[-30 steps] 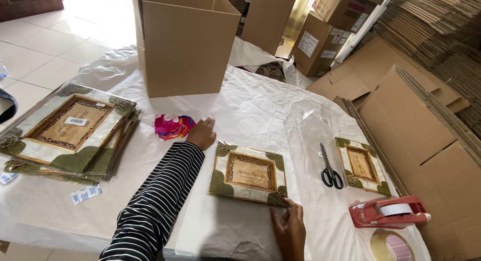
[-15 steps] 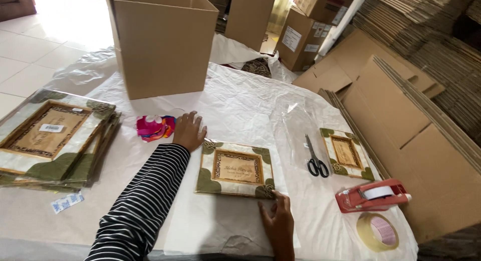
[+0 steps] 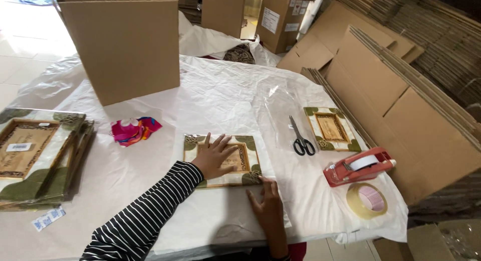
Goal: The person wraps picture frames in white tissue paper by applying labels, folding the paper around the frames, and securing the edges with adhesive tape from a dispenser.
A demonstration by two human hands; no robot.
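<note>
On the white paper sheet (image 3: 220,100), the left hand (image 3: 216,155) is now pressing flat and open on the framed picture (image 3: 223,159), shifted from its corner, while the right hand (image 3: 266,203), holding nothing, is steadying the near edge.

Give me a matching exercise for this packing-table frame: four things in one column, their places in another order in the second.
1 scissors
2 red tape dispenser
3 left hand
4 open cardboard box

a far left part of the table
b flat on the framed picture
c on clear plastic, left of a smaller frame
d just beyond a loose tape roll

Pairs: 1-c, 2-d, 3-b, 4-a
</note>
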